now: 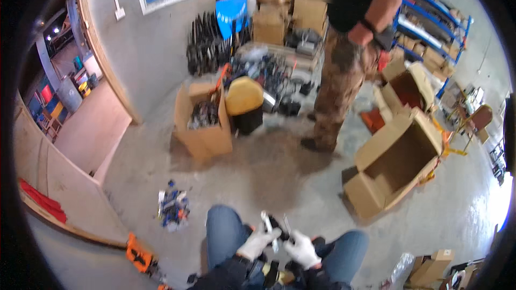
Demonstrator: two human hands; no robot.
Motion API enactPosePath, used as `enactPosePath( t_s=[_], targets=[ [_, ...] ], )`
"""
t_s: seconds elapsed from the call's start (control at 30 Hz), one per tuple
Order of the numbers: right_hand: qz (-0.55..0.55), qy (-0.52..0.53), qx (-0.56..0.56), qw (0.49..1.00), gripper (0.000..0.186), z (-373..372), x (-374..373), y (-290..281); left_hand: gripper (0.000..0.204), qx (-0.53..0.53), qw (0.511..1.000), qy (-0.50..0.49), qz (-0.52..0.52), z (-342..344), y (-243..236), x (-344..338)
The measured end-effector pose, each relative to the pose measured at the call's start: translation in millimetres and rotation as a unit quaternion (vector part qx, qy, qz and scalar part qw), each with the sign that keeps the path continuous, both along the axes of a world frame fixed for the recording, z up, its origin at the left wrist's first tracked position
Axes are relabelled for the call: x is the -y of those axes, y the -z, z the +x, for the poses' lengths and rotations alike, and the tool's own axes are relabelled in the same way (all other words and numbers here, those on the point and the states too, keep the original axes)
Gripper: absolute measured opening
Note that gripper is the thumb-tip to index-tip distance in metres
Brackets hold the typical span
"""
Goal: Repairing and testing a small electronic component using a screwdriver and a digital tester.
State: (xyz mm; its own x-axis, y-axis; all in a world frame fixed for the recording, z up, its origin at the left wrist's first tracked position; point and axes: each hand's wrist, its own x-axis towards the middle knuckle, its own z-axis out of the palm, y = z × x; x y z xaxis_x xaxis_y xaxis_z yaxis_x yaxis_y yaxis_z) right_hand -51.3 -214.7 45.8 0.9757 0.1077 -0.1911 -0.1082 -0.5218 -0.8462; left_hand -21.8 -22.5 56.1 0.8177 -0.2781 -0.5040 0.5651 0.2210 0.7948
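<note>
My left hand (258, 243), in a white glove, is closed on a small black part (276, 225) between my knees. A white strip-like piece (265, 219) sticks up beside that hand; whether it belongs to the black part I cannot tell. My right hand (302, 249), also gloved in white, is closed close by on the right. From its fingers rises a thin, pale rod-like tool (286, 222) against the black part. Its exact kind is too small to make out. On the floor ahead and left lies a small pile of blue, black and white parts (173, 207).
An open carton (203, 138) of dark parts stands ahead beside a yellow-topped black bin (244, 99). A person (344, 75) in camouflage trousers stands beyond. To the right is a large open carton (395, 164); an orange-and-black tool (138, 255) lies at lower left.
</note>
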Motion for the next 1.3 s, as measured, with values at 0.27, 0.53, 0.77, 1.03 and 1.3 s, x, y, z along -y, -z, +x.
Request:
enactPosePath(
  t_s=[0.27,0.53,0.77,1.03,1.3],
  targets=[
    [0.036,0.084,-0.08,0.993,0.036,22,-7,-7,0.054,0.025,0.999,-0.043,0.003,19,38,-9],
    [0.041,0.156,-0.131,0.978,0.031,17,-3,-2,0.063,-0.013,0.999,-0.004,-0.034,15,21,-9],
    [0.141,0.184,-0.161,0.959,0.025,16,0,2,0.063,-0.041,0.994,-0.05,-0.084,11,33,-10],
    [0.257,0.244,-0.167,0.92,0.025,20,2,2,0.057,-0.088,0.98,-0.101,-0.147,14,31,-9],
    [0.247,0.244,-0.158,0.924,0.023,21,4,6,0.046,-0.119,0.965,-0.117,-0.202,19,38,-14]
  ],
)
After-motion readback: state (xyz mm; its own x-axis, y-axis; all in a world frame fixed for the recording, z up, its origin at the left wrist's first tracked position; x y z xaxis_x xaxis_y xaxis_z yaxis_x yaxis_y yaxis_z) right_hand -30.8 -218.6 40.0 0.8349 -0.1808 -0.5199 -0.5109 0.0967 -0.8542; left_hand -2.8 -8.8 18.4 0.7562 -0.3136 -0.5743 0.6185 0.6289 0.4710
